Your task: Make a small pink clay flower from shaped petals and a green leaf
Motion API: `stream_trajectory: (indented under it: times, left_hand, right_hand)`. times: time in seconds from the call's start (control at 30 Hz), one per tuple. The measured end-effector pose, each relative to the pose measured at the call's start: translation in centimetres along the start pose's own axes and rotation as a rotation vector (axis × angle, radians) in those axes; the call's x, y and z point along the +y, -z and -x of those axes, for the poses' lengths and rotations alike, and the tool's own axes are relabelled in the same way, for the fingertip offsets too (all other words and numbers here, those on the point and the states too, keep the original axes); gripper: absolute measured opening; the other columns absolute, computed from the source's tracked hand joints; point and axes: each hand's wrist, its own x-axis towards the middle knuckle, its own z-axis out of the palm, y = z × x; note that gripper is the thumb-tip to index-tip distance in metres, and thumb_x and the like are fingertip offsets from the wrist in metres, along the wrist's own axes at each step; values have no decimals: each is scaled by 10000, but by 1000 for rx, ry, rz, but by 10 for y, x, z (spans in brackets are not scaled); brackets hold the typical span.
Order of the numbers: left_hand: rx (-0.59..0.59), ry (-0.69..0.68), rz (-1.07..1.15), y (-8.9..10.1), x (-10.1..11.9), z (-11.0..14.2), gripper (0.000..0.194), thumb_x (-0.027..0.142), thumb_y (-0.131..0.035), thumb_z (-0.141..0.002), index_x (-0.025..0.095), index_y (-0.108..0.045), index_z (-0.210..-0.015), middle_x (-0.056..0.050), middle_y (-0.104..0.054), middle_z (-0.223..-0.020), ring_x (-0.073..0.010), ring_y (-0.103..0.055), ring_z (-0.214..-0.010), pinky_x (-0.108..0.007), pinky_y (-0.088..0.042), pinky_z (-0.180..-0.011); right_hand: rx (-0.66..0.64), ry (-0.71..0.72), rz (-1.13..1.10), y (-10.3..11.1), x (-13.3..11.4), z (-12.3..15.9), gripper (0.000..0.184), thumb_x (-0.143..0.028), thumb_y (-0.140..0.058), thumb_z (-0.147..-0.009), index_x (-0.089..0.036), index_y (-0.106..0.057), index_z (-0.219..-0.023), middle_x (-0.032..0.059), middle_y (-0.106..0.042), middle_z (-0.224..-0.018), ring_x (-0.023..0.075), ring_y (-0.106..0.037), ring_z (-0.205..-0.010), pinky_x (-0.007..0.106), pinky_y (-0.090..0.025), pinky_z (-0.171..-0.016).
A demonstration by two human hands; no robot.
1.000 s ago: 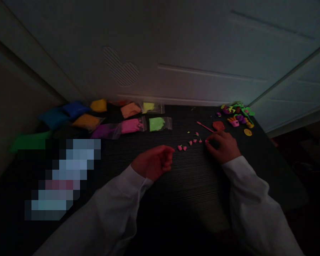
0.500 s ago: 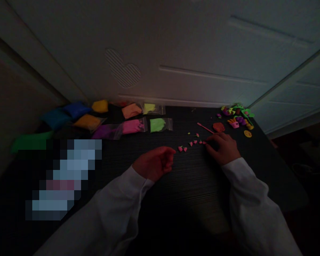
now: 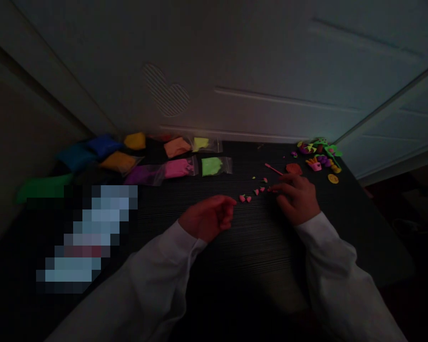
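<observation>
Dim light; small colours hard to read. Left hand [image 3: 209,218] nearest, fingers curled inward, fingertips just beside the pink pieces [image 3: 242,198]; cannot tell whether it holds anything. A small slide of it could knock the near two, being so close. Right hand [image 3: 297,197] over the row's right end, fingers bent down at a pink bit [image 3: 270,189]; grip on it or mere touch, cannot tell. Risk: too hard a pinch squashes it, if soft as it looks; a sideways brush scatters its neighbours. Loose green speck [image 3: 253,177] beyond the row, easily lost on the dark table [image 3: 257,237]. Stick [image 3: 273,168] and red lump [image 3: 293,169] lie just past the right fingers, in the way of any forward reach. Yellow disc [image 3: 333,178] right, packets [image 3: 181,168] left. Panel [image 3: 271,111] closes off the far side.
</observation>
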Motion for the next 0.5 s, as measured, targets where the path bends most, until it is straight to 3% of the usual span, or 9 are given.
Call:
stream_trajectory:
  times: [0.2, 0.37, 0.5]
  left_hand:
    - [-8, -1, 2, 1, -1, 1, 198, 259, -512, -686, 107, -616, -759, -45, -525, -626, -83, -426, -537, -227, -298, -511]
    - [-9, -7, 0, 0, 0, 1, 196, 257, -517, -676, 107, -613, -760, -44, -523, -630, -84, -422, -535, -227, -290, -507]
    - [1, -1, -3, -1, 0, 0, 200, 264, -533, -663, 106, -614, -756, -41, -520, -624, -85, -426, -537, -227, -290, -509]
  right_hand:
    - [-46, -8, 27, 1, -11, 0, 279, -245, -472, -697, -323, -614, -924, 20, -453, -1158, 250, -423, -997, 432, -294, -795]
    - [-5, -64, 72, 1, -20, -1, 431, -273, -479, -694, -235, -503, -1123, 87, -405, -1227, 272, -372, -1086, 440, -283, -838]
    - [-15, 11, 47, 1, -27, 0, 378, -239, -473, -692, -267, -539, -1063, 61, -375, -1260, 258, -341, -1129, 430, -260, -870]
